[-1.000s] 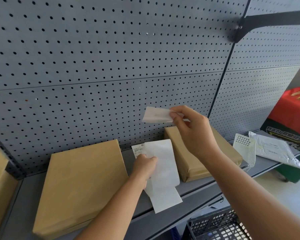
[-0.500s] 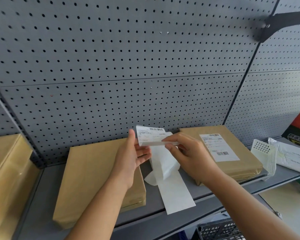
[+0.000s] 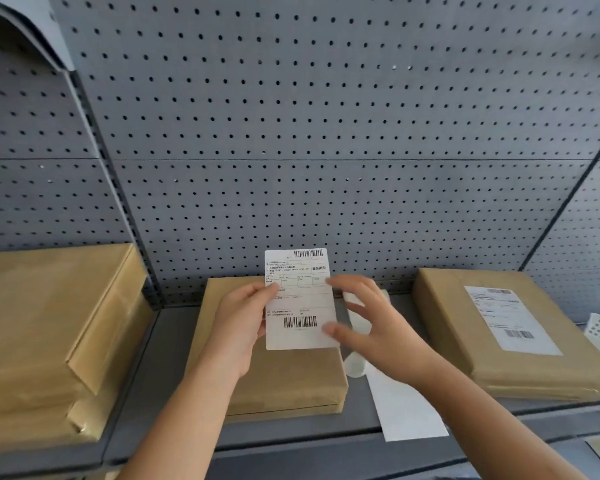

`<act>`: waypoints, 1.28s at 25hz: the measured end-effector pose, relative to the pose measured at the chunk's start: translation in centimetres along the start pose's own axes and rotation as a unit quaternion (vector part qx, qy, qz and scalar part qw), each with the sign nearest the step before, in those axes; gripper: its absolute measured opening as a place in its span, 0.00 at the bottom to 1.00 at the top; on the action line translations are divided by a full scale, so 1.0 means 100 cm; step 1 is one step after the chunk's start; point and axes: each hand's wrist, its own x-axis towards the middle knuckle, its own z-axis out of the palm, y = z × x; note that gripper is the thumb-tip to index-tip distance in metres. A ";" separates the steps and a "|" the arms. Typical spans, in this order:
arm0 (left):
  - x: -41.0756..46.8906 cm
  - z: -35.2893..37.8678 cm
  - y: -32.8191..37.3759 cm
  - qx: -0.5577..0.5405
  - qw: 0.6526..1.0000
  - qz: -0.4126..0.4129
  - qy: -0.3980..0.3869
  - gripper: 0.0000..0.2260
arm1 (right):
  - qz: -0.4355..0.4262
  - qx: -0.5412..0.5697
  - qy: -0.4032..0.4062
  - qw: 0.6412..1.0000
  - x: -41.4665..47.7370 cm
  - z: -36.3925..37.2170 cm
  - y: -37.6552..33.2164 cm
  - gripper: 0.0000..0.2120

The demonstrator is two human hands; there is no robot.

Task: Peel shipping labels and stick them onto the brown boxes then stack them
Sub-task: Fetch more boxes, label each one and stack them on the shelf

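**Label now flat above the middle box**

Half a second ago both hands pinched the shipping label (image 3: pixel 300 303) as a curled strip. Now it is flat and upright, with the print facing the camera. The left hand (image 3: pixel 243 320) pinches its left edge, thumb on the front. The right hand (image 3: pixel 378 327) is blurred, fingers spread, with thumb and forefinger tips at the right edge. The label is white with a barcode at top and bottom, and is held above the middle brown box (image 3: pixel 284 379). A white backing strip (image 3: pixel 406 407) lies just beside that box on the grey shelf (image 3: pixel 160 393). A labelled box (image 3: pixel 499 368) sits to the right, stacked boxes (image 3: pixel 49 323) to the left, and grey pegboard (image 3: pixel 326 133) behind.
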 end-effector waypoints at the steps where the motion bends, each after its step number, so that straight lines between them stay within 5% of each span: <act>1: 0.000 -0.008 -0.001 0.009 1.000 0.000 0.005 0.07 | 0.036 0.066 0.036 0.997 0.006 0.008 -0.001 0.18; 5: -0.001 -0.034 -0.005 0.035 0.999 -0.007 0.012 0.08 | 0.199 0.243 0.047 0.948 0.035 0.042 0.005 0.11; 10: 0.003 -0.053 -0.013 0.074 0.997 -0.018 0.026 0.08 | 0.240 0.262 0.007 0.935 0.052 0.073 0.009 0.11; 20: 0.024 -0.067 -0.031 0.338 0.938 0.055 0.047 0.10 | 0.221 0.032 0.032 0.974 0.066 0.086 0.022 0.09; 32: 0.039 -0.054 -0.041 0.465 0.877 0.076 0.091 0.17 | 0.190 -0.116 0.054 0.973 0.071 0.095 0.028 0.06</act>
